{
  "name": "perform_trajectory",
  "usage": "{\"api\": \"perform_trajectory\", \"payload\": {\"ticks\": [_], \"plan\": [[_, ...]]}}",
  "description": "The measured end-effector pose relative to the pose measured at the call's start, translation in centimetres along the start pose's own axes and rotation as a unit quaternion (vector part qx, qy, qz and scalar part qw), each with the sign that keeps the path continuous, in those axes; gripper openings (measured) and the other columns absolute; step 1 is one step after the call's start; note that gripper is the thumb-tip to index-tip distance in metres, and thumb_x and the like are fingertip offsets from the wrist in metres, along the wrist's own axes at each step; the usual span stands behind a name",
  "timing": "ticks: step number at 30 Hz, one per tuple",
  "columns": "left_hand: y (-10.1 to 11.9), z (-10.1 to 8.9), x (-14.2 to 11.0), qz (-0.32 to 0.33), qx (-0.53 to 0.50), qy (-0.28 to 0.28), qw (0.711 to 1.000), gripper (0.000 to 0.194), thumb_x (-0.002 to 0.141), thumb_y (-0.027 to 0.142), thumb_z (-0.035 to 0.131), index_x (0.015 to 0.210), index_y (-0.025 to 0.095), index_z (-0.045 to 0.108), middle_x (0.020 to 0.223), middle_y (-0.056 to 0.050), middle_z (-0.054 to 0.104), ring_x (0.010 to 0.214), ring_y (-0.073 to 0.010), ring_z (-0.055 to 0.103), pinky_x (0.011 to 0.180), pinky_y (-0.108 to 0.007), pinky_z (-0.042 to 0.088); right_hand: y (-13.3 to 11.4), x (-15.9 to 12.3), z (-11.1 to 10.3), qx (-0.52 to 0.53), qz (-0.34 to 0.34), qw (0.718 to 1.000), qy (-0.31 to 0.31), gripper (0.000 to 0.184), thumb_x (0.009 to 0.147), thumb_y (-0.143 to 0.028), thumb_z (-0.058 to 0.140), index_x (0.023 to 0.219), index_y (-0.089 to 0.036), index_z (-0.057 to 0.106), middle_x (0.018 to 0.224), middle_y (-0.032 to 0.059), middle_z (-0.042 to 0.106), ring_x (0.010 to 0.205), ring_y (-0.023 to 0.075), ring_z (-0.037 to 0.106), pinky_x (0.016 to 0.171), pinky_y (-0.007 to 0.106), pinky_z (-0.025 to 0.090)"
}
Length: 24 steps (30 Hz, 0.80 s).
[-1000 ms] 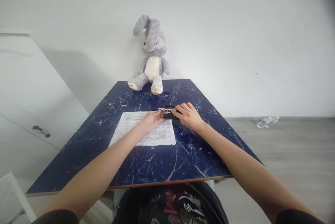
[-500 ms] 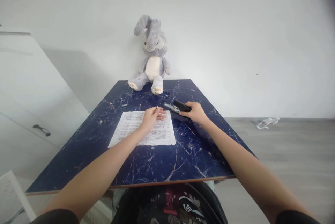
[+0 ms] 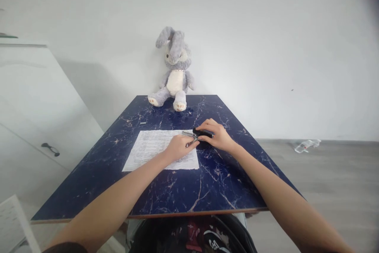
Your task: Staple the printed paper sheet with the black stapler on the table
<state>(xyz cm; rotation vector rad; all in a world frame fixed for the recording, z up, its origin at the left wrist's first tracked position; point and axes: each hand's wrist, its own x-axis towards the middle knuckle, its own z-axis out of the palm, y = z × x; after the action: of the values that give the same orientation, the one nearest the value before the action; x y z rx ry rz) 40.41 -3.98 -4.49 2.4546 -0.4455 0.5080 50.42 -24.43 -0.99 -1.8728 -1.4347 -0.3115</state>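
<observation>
A black stapler [image 3: 204, 132] with its top swung up from the metal staple channel [image 3: 189, 134] is over the right edge of the printed sheet of paper [image 3: 151, 146]. My right hand [image 3: 217, 134] grips its black body from the right, thumb below and fingers on top. From the left, my left hand [image 3: 179, 146] has its fingers closed at the metal channel, above the paper. Whether a small strip of staples is between those fingertips is hidden. A small grey piece that looks like a staple strip [image 3: 143, 123] lies behind the paper.
A grey plush rabbit [image 3: 176, 75] sits at the back of the blue marbled table [image 3: 166, 195], against the wall. On the left is a white cabinet [image 3: 38, 99] with a dark handle. Clear crumpled plastic [image 3: 307, 146] lies on the floor at right.
My left hand first drew away from the stapler with fingers pinched, then came back to its metal channel. My right hand shifted the stapler right, then back toward the left hand. The view tilted slightly up.
</observation>
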Motion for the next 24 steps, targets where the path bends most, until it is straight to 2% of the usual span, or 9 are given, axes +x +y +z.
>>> {"api": "perform_trajectory", "payload": {"ticks": [2, 5, 11, 13, 15, 17, 19, 22, 24], "plan": [[-0.2, 0.2, -0.1, 0.018, 0.005, -0.006, 1.0, 0.043, 0.1, 0.048, 0.047, 0.07, 0.022, 0.065, 0.065, -0.004, 0.064, 0.06, -0.0176, 0.056, 0.062, -0.03, 0.035, -1.0, 0.1, -0.1, 0.073, -0.053, 0.996, -0.016, 0.026, 0.096, -0.038, 0.062, 0.117, -0.026, 0.072, 0.105, 0.0095, 0.07, 0.099, 0.0249, 0.062, 0.09, 0.043, 0.051], [-0.6, 0.2, -0.2, 0.038, -0.007, -0.01, 0.999, 0.041, 0.1, 0.047, 0.046, 0.075, 0.022, 0.066, 0.068, -0.006, 0.065, 0.061, -0.019, 0.057, 0.063, -0.03, 0.036, -1.5, 0.1, 0.2, 0.125, -0.076, 0.988, -0.04, 0.021, 0.097, -0.036, 0.061, 0.109, -0.027, 0.076, 0.1, 0.009, 0.072, 0.094, 0.0239, 0.064, 0.084, 0.042, 0.054], [0.2, 0.0, -0.5, 0.022, -0.007, -0.013, 1.0, 0.044, 0.097, 0.052, 0.05, 0.069, 0.022, 0.065, 0.063, -0.005, 0.063, 0.06, -0.0187, 0.058, 0.064, -0.03, 0.041, -1.4, 0.2, 1.1, 0.158, -0.047, 0.986, -0.033, 0.02, 0.096, -0.038, 0.062, 0.096, -0.026, 0.078, 0.091, 0.0087, 0.074, 0.087, 0.0238, 0.067, 0.078, 0.041, 0.057], [0.8, -0.7, -0.4, 0.025, -0.018, -0.008, 0.999, 0.038, 0.092, 0.055, 0.06, 0.077, 0.022, 0.069, 0.068, -0.005, 0.068, 0.062, -0.0183, 0.06, 0.065, -0.03, 0.043, -1.3, 0.4, 1.2, 0.159, -0.022, 0.987, -0.006, 0.02, 0.095, -0.039, 0.063, 0.093, -0.026, 0.078, 0.091, 0.0085, 0.074, 0.086, 0.0241, 0.068, 0.078, 0.041, 0.057], [0.6, -2.1, 0.2, 0.013, -0.042, 0.009, 0.999, 0.035, 0.088, 0.056, 0.064, 0.09, 0.022, 0.073, 0.074, -0.004, 0.072, 0.064, -0.0178, 0.063, 0.065, -0.028, 0.045, -0.5, 0.5, 0.8, 0.15, 0.032, 0.987, 0.049, 0.02, 0.093, -0.041, 0.065, 0.089, -0.025, 0.077, 0.091, 0.0082, 0.074, 0.084, 0.0247, 0.069, 0.078, 0.041, 0.056], [-1.1, -4.5, 1.1, -0.044, -0.075, 0.057, 0.995, 0.035, 0.093, 0.052, 0.058, 0.096, 0.021, 0.074, 0.078, -0.004, 0.074, 0.062, -0.0168, 0.064, 0.064, -0.027, 0.047, 1.5, 0.2, 0.0, 0.134, 0.12, 0.975, 0.129, 0.023, 0.089, -0.044, 0.067, 0.09, -0.023, 0.077, 0.091, 0.0085, 0.075, 0.083, 0.0259, 0.07, 0.077, 0.041, 0.056], [-4.3, -7.5, 1.8, -0.137, -0.08, 0.11, 0.981, 0.034, 0.098, 0.042, 0.049, 0.087, 0.02, 0.073, 0.075, -0.005, 0.073, 0.056, -0.016, 0.063, 0.061, -0.027, 0.048, 4.6, -0.5, -1.2, 0.11, 0.232, 0.947, 0.194, 0.029, 0.085, -0.047, 0.066, 0.095, -0.021, 0.076, 0.088, 0.0093, 0.076, 0.078, 0.0273, 0.071, 0.073, 0.041, 0.056], [-9.9, -12.0, 1.2, -0.263, 0.062, 0.119, 0.956, 0.019, 0.086, 0.025, 0.062, 0.069, 0.02, 0.068, 0.068, -0.007, 0.069, 0.066, -0.0206, 0.067, 0.074, -0.031, 0.051, 10.2, -2.4, -2.9, -0.007, 0.362, 0.915, 0.175, 0.021, 0.073, -0.041, 0.07, 0.079, -0.022, 0.077, 0.079, 0.01, 0.076, 0.077, 0.0319, 0.072, 0.075, 0.045, 0.055], [-12.8, -13.8, -0.4, -0.289, 0.112, 0.135, 0.941, 0.016, 0.08, 0.017, 0.065, 0.064, 0.019, 0.065, 0.07, -0.01, 0.067, 0.081, -0.0266, 0.068, 0.087, -0.039, 0.05, 13.4, -3.6, -3.3, -0.076, 0.416, 0.894, 0.148, 0.014, 0.066, -0.037, 0.07, 0.069, -0.025, 0.077, 0.075, 0.0098, 0.076, 0.082, 0.0365, 0.072, 0.077, 0.048, 0.053]]}}
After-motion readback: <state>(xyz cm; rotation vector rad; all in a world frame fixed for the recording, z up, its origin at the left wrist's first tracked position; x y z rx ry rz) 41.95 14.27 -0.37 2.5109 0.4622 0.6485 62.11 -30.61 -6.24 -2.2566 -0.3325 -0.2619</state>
